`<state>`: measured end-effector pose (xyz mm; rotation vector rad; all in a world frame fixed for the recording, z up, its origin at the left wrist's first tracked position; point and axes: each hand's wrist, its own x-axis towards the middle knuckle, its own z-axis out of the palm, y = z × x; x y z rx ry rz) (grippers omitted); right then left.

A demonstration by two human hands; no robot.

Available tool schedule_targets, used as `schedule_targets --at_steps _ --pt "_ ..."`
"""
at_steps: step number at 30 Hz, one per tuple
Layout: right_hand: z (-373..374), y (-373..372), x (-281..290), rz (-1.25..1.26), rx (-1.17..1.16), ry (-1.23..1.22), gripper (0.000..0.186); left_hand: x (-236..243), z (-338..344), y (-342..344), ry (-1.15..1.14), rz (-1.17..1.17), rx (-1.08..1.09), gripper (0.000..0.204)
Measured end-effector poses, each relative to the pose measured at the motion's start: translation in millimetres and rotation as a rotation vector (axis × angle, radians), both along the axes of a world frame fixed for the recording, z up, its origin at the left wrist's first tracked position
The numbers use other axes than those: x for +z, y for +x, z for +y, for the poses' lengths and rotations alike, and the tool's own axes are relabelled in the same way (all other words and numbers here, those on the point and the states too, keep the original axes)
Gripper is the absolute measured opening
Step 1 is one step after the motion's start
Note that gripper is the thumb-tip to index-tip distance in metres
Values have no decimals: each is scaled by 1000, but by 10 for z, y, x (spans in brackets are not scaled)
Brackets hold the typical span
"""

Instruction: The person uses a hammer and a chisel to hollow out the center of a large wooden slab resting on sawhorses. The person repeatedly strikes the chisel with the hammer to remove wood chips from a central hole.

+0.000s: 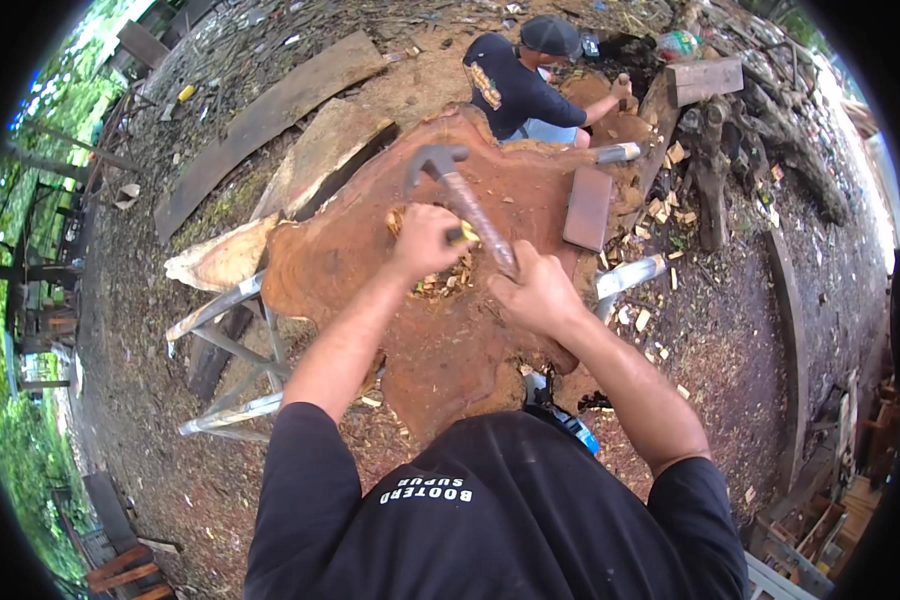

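Observation:
My right hand (540,292) is closed around the lower handle of a claw hammer (477,217), its metal head raised to the far left of the grip. Closed in my left hand (428,242) is a chisel (463,234); only its yellow and black handle end shows, and the blade is hidden. Both hands are over a broad, irregular reddish-brown wood slab (330,265). Wood chips (440,285) lie in a hollow just under and beside my left hand. A flat brown rectangular block (588,208) rests near the slab's right edge.
A person (525,85) in a dark shirt and cap crouches beyond the slab's far edge. Pale metal legs (235,412) stick out on the left, another (630,275) on the right. Long boards (260,125) lie far left; logs (770,140) are piled far right.

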<state>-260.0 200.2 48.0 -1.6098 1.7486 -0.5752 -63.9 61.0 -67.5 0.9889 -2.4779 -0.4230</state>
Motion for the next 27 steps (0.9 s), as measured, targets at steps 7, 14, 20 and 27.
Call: schedule_targets --at_steps 7,14,20,27 --pt "373 -401 81 -248 -275 151 39 162 427 -338 237 297 178 24" --pt "586 -575 -147 -349 -344 181 44 931 -325 199 814 702 403 25" --pt "731 -587 -351 -387 -264 230 30 948 -587 741 756 763 487 23" --pt "888 -612 -399 -347 -246 374 43 858 -595 669 875 1029 316 25"
